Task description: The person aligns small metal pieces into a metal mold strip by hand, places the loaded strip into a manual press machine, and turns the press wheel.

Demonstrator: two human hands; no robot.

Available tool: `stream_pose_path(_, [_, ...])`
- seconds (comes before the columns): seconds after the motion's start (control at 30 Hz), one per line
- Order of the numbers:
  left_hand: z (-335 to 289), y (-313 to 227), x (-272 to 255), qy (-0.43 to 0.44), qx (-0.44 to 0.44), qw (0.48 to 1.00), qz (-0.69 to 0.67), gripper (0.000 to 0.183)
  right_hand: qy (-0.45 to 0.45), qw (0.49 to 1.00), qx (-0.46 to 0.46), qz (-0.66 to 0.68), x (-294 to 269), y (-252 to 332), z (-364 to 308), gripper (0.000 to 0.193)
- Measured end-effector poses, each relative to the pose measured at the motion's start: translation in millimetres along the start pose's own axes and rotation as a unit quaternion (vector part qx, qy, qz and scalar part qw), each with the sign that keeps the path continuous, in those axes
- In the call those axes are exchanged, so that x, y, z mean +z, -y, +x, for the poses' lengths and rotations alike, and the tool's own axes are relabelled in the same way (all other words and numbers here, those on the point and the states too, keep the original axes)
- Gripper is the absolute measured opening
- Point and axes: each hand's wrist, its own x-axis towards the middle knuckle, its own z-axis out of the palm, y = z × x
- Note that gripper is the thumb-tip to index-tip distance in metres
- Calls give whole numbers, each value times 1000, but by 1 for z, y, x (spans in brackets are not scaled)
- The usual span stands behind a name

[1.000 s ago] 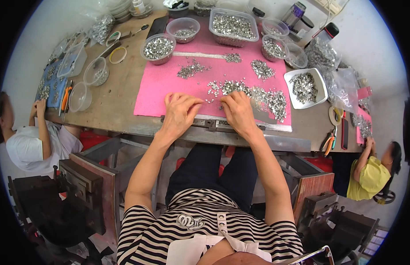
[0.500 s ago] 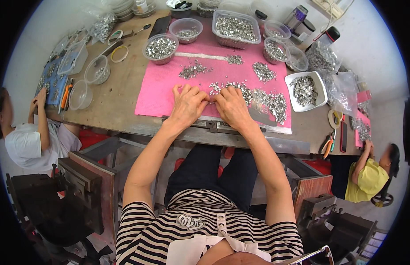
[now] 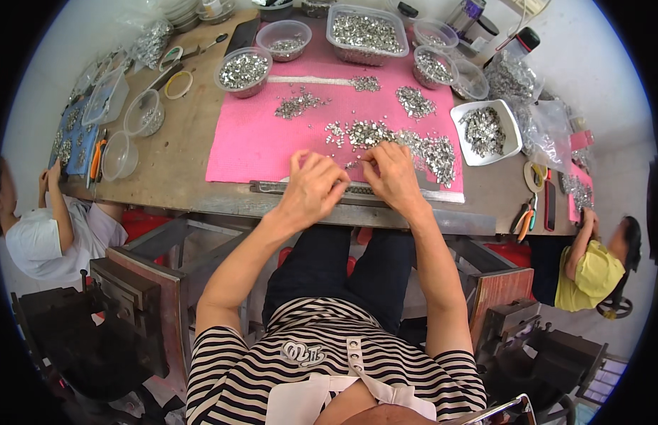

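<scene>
My left hand (image 3: 315,185) hangs over the front edge of the pink mat (image 3: 247,134), fingers curled and thumb against fingertips. Whatever it pinches is too small to make out. My right hand (image 3: 394,173) is beside it, fingers bent down together at the near side of a spread pile of small silver metal pieces (image 3: 371,132); its fingertips hide what they hold. Below both hands a long narrow metal bar with a slotted channel (image 3: 361,190) lies along the table's front edge, partly covered by my left hand. A few loose pieces lie between the hands.
Behind stand a rectangular tub (image 3: 368,60) and round bowls (image 3: 242,91) of metal pieces. At right are a white square dish (image 3: 517,138), pliers (image 3: 525,218) and tape (image 3: 534,176). Co-workers sit at left (image 3: 38,230) and right (image 3: 591,273).
My hands have drawn apart. The left has come down toward the metal bar, and the right has shifted slightly right. The whole view has shifted a little.
</scene>
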Motion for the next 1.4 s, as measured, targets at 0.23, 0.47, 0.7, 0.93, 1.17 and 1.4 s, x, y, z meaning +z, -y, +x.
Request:
stream_pose_path(0.23, [-4,-12,16,-4,-2,1000,-1,11,53,997,53,26,-8,-9,-15,8])
stream_pose_path(0.47, [-6,-14,17,-22,12,1000,13,10,51,998,4,-31,-8,-9,-13,7])
stream_pose_path(0.7, [0,21,-2,-72,-77,993,49,7,59,998,27,-20,-10,-9,-20,9])
stream_pose_path(0.93, [11,34,-4,-21,-95,991,91,9,55,987,76,128,-20,22,-33,13])
stream_pose_path(1.17, [13,38,-2,-10,-84,990,111,7,39,995,35,87,-15,25,-40,13])
stream_pose_path(1.4, [10,32,-11,-18,-94,990,105,5,42,993,41,107,-11,20,-25,12])
